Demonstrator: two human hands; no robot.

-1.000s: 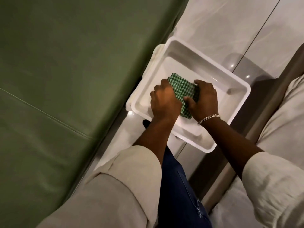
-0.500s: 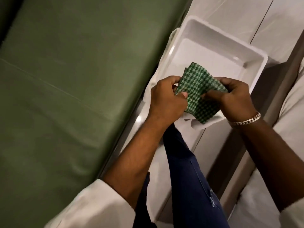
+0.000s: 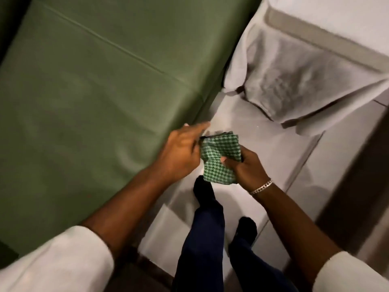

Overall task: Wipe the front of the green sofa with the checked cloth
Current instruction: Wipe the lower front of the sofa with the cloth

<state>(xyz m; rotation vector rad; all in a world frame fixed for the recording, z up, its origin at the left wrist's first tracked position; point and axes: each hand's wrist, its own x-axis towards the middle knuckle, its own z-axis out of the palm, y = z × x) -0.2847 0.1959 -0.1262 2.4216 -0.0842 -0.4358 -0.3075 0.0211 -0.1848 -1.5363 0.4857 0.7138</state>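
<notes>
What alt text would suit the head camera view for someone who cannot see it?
Two hands, left hand and right hand, hold a folded green checked cloth above a pale tiled floor, beside a green sofa.

Both hands (image 3: 183,150) (image 3: 246,167) raised together (left fingers (image 3: 200,126) extended)

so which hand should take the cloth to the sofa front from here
Left, probably. The left hand is nearest the green sofa and already touches the checked cloth. The right hand grips the cloth but sits farther out, over the floor.
</notes>
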